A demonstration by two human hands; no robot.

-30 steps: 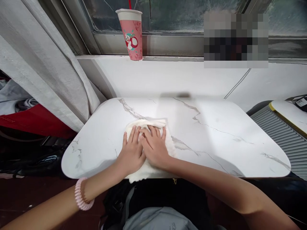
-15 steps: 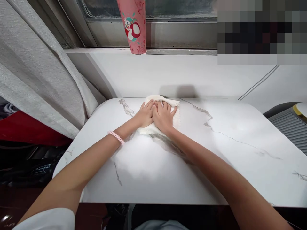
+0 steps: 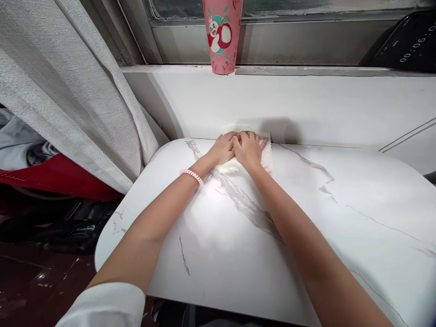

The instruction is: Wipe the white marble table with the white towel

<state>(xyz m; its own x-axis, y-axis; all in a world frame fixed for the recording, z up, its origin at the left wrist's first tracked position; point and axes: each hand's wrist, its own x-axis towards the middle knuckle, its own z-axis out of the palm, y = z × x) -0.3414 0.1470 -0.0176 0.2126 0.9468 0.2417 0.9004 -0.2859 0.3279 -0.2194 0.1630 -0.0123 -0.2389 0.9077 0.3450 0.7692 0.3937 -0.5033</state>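
With the left hand (image 3: 223, 149) and right hand (image 3: 248, 149) spread flat, neither grip clenched, on the cloth (image 3: 267, 156) at the tabletop's (image 3: 218, 259) far edge by the wall (image 3: 323, 102), the work seems under way, though how much remains cannot be told.

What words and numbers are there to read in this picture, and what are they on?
"00:90:0", as it looks in the picture: white digits on the black device, slanted and cut off by the picture's edge; they may be upside down.
Small white marks, also on the black device: too small to read.
Pink cup: a cartoon, but no words I can read.
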